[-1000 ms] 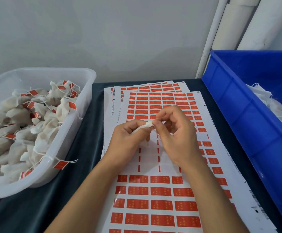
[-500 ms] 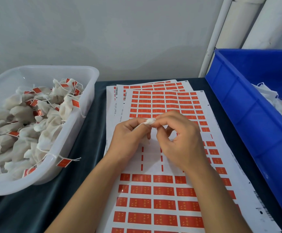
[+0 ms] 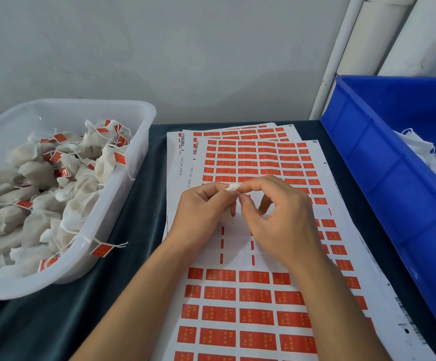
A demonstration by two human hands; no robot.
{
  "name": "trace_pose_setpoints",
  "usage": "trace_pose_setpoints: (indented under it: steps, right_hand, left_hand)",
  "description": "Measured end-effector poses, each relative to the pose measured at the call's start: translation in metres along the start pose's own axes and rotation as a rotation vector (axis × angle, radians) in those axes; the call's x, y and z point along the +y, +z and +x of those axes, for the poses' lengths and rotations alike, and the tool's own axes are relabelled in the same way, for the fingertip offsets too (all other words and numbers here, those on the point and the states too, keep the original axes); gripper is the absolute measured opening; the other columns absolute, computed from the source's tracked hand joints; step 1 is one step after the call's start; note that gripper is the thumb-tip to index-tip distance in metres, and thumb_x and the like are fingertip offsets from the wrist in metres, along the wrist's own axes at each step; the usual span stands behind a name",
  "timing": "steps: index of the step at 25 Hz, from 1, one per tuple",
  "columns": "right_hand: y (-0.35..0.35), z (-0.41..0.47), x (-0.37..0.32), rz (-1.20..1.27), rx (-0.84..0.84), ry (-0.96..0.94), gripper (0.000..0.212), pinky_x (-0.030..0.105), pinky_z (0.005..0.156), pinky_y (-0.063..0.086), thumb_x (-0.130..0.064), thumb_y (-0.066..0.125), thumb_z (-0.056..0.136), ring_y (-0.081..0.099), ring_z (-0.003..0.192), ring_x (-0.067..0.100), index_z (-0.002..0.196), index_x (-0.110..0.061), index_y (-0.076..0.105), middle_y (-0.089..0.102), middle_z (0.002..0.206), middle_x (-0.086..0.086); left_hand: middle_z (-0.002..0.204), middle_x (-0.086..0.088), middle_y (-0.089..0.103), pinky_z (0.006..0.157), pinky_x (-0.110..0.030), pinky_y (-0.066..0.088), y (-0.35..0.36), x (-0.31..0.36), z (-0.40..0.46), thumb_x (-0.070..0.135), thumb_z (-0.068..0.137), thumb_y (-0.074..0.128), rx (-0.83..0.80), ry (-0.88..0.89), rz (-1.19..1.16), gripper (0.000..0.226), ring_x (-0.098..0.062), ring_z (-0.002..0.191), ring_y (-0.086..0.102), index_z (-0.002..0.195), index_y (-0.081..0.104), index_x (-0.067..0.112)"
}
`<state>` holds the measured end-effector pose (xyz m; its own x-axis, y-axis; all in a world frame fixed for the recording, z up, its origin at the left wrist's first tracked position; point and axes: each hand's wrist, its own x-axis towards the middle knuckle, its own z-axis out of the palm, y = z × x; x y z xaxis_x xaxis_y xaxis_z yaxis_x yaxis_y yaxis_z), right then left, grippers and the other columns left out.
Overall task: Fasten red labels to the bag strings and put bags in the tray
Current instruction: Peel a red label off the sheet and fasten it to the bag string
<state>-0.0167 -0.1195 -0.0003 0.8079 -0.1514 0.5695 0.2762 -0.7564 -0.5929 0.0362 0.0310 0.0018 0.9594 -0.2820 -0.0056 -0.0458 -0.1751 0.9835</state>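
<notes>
Over label sheets [image 3: 250,316], both hands [image 3: 240,212] pinch a bag [image 3: 232,187].

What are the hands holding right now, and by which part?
A small white bag. The left hand grips its body, and the right hand pinches its gathered top beside the left fingertips. Whether a label is held too cannot be told.

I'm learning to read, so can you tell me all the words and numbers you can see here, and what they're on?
Red labels: small yellow marks, too blurred to read.
Top label sheet, left margin: sideways printed numbers, too small to read for sure.
Sheets behind it: barcodes and tiny digits, unreadable.
Right edge of the top sheet: barcode, no readable digits.
White tray, blue bin: no writing visible.
</notes>
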Motion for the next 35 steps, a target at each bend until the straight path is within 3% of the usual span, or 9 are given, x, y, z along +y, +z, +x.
trace_pose_setpoints:
  steps: [4,10,17,22,25,29,32,35]
  right_hand:
    - [0.0017,0.0002,0.0007,-0.04,0.002,0.018,0.019,0.01,0.071,0.047,-0.038,0.069,0.091,0.056,0.076,-0.007,0.107,-0.028,0.072,0.074,0.105,-0.014]
    - [0.0031,0.0009,0.0022,-0.169,0.014,0.025,0.015,0.01,0.07,0.041,-0.035,0.075,0.09,0.054,0.08,0.0,0.103,-0.028,0.073,0.074,0.101,-0.009]
    - [0.009,0.0001,-0.0024,-0.31,-0.003,0.003,0.014,0.022,0.068,0.046,-0.029,0.077,0.089,0.063,0.087,0.013,0.099,-0.021,0.071,0.072,0.096,-0.002]
    - [0.0082,0.0002,0.0004,-0.331,-0.109,0.019,0.013,0.017,0.064,0.036,-0.029,0.072,0.093,0.048,0.084,0.006,0.099,-0.025,0.061,0.065,0.098,-0.006]
    - [0.0077,0.0004,0.0018,-0.29,-0.172,0.046,0.018,0.011,0.061,0.033,-0.032,0.065,0.096,0.049,0.075,0.008,0.096,-0.033,0.048,0.053,0.092,-0.017]
    - [0.0093,0.0002,0.001,-0.093,-0.215,0.114,0.019,0.011,0.051,0.043,-0.032,0.057,0.101,0.058,0.072,0.005,0.094,-0.037,0.041,0.052,0.082,-0.021]
    - [0.0083,-0.0004,0.0001,0.048,-0.185,0.153,0.018,0.003,0.051,0.042,-0.027,0.054,0.103,0.06,0.075,-0.005,0.095,-0.035,0.04,0.052,0.073,-0.017]
    - [0.0063,-0.0001,0.0008,0.064,-0.165,0.174,0.017,0.005,0.047,0.042,-0.027,0.052,0.104,0.061,0.072,-0.003,0.097,-0.034,0.038,0.052,0.069,-0.016]
  left_hand:
    - [0.076,-0.004,0.075,0.072,-0.03,0.063,0.0002,-0.0014,0.0001,0.035,0.101,0.061,0.002,0.008,0.013,0.035,-0.027,0.076,0.073,0.071,0.074,0.022]
    - [0.073,-0.002,0.075,0.067,-0.018,0.06,0.0015,-0.0038,0.0008,0.035,0.101,0.061,0.021,0.014,0.052,0.037,-0.023,0.072,0.073,0.068,0.073,0.023]
    - [0.072,0.001,0.076,0.068,-0.025,0.061,0.0035,-0.0051,0.0016,0.033,0.1,0.063,0.022,0.003,0.092,0.033,-0.017,0.072,0.074,0.071,0.076,0.021]
    - [0.068,0.001,0.073,0.069,-0.027,0.063,0.0036,-0.0042,0.0002,0.027,0.098,0.061,-0.012,0.022,0.129,0.032,-0.015,0.069,0.073,0.07,0.076,0.02]
    - [0.068,-0.002,0.073,0.068,-0.027,0.062,0.0034,-0.0021,-0.0001,0.026,0.099,0.06,-0.039,0.028,0.132,0.031,-0.018,0.069,0.072,0.072,0.075,0.019]
    - [0.075,-0.009,0.072,0.071,-0.029,0.062,0.0039,-0.0015,-0.0004,0.031,0.103,0.058,-0.054,0.034,0.077,0.033,-0.029,0.076,0.072,0.077,0.069,0.013]
    - [0.081,-0.003,0.075,0.07,-0.029,0.064,0.0039,-0.0003,-0.0009,0.035,0.104,0.058,-0.034,0.041,0.028,0.024,-0.023,0.076,0.074,0.09,0.068,0.019]
    - [0.087,0.005,0.076,0.069,-0.021,0.061,0.0043,0.0018,-0.0026,0.035,0.105,0.057,-0.067,0.107,0.005,0.018,-0.015,0.08,0.074,0.099,0.074,0.032]
